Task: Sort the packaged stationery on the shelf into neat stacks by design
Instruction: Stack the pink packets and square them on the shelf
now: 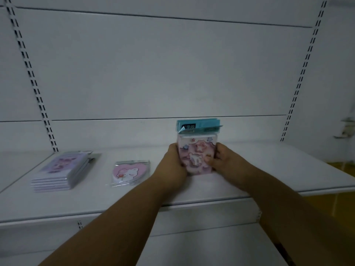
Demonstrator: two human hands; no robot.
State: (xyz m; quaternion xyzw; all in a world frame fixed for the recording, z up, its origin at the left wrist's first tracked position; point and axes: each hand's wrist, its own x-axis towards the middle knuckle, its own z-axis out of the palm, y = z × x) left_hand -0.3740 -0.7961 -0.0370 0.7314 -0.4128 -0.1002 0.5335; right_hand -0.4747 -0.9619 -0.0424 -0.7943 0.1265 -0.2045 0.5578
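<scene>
Pink star-print packs (196, 154) are squeezed between left hand (173, 160) and right hand (221, 158), squaring up stack 3; next, lay it flat on the shelf (269, 169).

White shelf (192, 196), front edge toward viewer. Left: purple stack (63, 172) lying flat. Centre-left, well apart from it: heart pack (129, 173), flat. Right of centre: pink bundle (196, 156) upright, lower edge on shelf, teal header cards on top.

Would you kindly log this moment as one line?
left hand + right hand: gripping pink packs upright on shelf | purple stack, heart pack: lying flat, apart
</scene>
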